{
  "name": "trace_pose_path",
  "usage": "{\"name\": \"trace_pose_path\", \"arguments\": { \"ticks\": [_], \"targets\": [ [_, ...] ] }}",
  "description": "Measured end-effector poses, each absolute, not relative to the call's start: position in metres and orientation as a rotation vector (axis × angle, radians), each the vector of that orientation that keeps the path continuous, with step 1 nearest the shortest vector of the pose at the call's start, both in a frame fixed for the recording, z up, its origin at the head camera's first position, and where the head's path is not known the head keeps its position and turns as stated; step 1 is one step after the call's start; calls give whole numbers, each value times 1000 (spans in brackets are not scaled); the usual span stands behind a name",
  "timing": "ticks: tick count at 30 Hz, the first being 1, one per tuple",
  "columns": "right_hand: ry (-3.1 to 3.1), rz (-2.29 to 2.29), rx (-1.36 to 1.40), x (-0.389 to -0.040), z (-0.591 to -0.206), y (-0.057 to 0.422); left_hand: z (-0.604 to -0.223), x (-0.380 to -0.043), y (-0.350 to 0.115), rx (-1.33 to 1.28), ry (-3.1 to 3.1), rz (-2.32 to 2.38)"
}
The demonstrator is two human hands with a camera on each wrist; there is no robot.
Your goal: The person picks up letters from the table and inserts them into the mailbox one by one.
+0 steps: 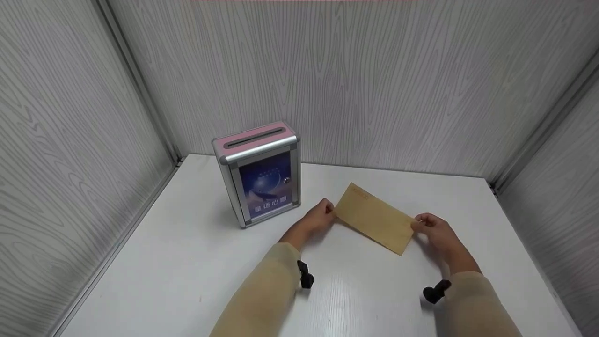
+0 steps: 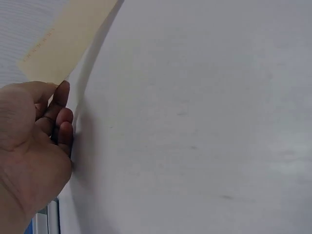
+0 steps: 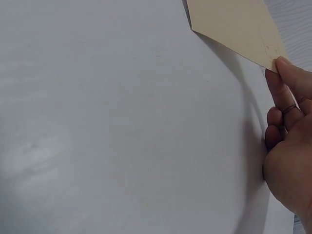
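Observation:
A brown paper envelope point(image 1: 374, 217) is held between the two hands, slanting down to the right in the head view. My left hand point(image 1: 319, 217) pinches its left end between thumb and forefinger. At the opposite end my right hand point(image 1: 436, 231) pinches the edge in the same way. Small reddish marks show on the envelope point(image 2: 61, 46) in the left wrist view. In the right wrist view the thumb lies on top of the envelope point(image 3: 234, 29). Left of the hands stands an upright box point(image 1: 262, 178) with a pink top, a long slot and a blue front panel.
The box has silver edges and a small round lock point(image 1: 287, 180) on its front. Everything is on a white table point(image 1: 178, 262). Grey wood-grain panels point(image 1: 355, 84) rise behind it and at both sides. Black wrist mounts point(image 1: 305, 275) sit by the sleeves.

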State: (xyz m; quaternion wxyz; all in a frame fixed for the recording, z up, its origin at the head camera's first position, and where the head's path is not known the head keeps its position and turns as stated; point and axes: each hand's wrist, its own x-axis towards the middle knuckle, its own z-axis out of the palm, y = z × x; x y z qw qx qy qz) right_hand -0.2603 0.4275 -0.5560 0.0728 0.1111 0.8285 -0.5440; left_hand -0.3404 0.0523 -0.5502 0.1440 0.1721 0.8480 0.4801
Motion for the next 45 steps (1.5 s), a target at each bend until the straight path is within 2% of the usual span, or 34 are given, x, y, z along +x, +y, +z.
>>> {"name": "trace_pose_path", "arguments": {
  "ticks": [11, 18, 31, 39, 45],
  "targets": [
    [2501, -1547, 154, -261, -545, 433, -520, -334, 68, 564, 2655, 1494],
    [2522, -1395, -38, -258, -532, 405, -493, -334, 63, 674, 2748, 1590],
    [2460, -1270, -278, -251, -525, 360, -453, -319, 45, 679, 2349, 1842],
    [2524, -1063, -390, -249, -512, 341, -446, -316, 35, 715, 2332, 1823],
    [2567, -1014, -443, -250, -487, 330, -442, -312, 27, 732, 2382, 1769]
  ]
}}
